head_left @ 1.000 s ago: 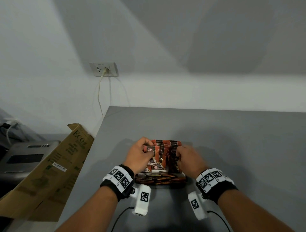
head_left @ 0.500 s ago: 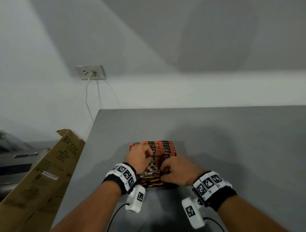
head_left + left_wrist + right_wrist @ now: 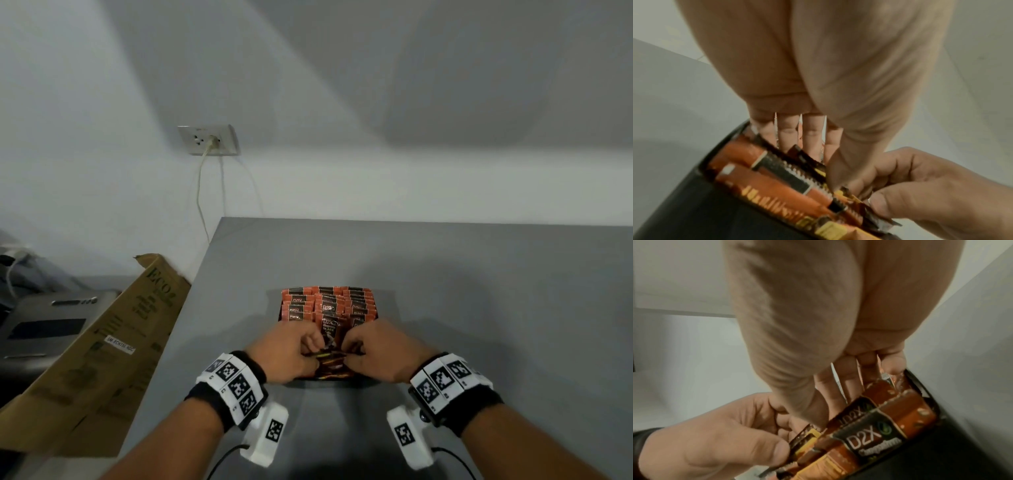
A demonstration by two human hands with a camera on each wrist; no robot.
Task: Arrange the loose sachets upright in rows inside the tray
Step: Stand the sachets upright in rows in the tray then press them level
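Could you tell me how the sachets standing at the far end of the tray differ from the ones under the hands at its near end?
The far sachets stand upright in tidy rows, top edges showing; the near sachets lie flat and jumbled. Nothing touches the far sachets, whereas the left hand and right hand both pinch at the near sachets. Shared: orange-and-black D2X packaging, inside the same black tray.

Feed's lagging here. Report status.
Both hands, left and right, pinching loose sachets at tray front. Rear sachet rows upright. Nothing obstructing.
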